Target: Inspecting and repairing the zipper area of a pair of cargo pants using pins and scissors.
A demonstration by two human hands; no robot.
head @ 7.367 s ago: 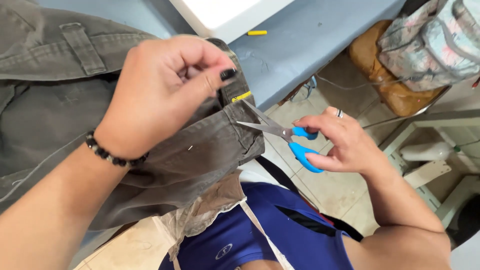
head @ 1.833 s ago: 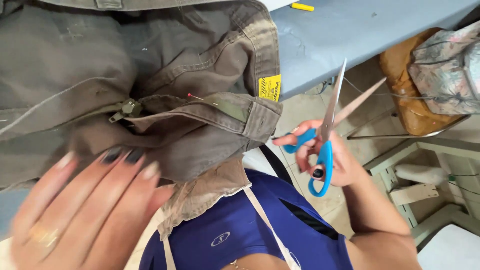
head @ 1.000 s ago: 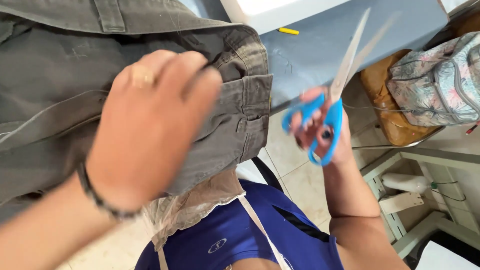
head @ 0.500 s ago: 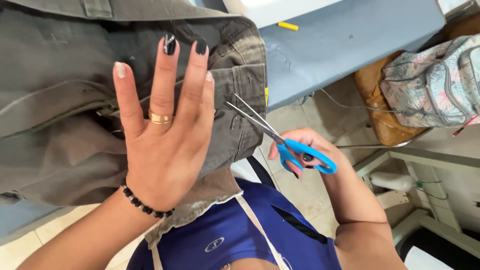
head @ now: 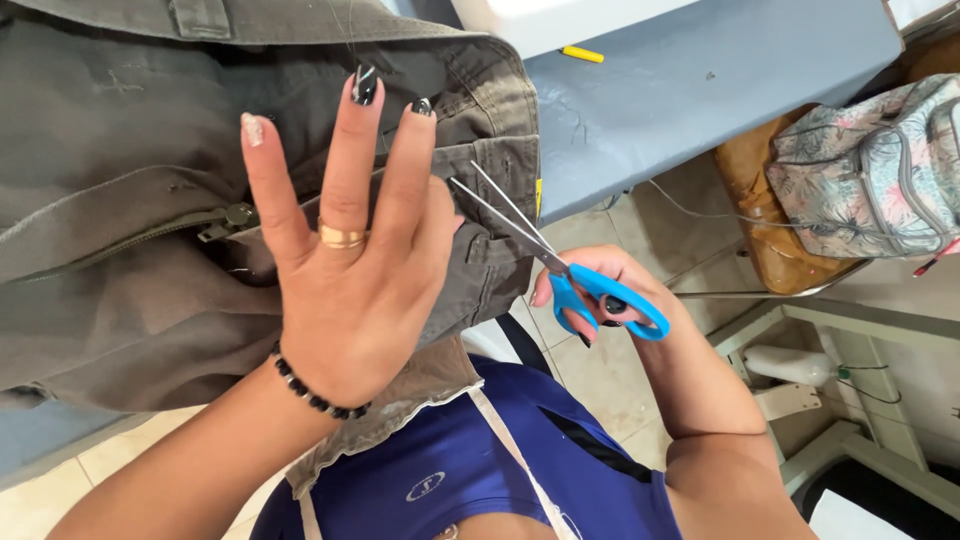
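Note:
A pair of olive-grey trousers (head: 110,280) lies over a blue table (head: 700,90), its zip fly and waistband toward me. My left hand (head: 345,260) hovers over the fly with fingers spread, palm turned up, holding nothing; it wears a gold ring and a black bead bracelet. My right hand (head: 600,300) grips blue-handled scissors (head: 560,265). The blades are parted and their tips rest at the waistband's edge, just right of my left hand.
A yellow marker (head: 582,54) lies on the table beside a white object (head: 560,18). A floral backpack (head: 870,170) rests on a brown seat at right. Tiled floor and white furniture legs lie below; my blue top fills the bottom.
The scissors came down from pointing upward to the waistband edge. My left hand, earlier pressed on the trousers, is now lifted with fingers spread.

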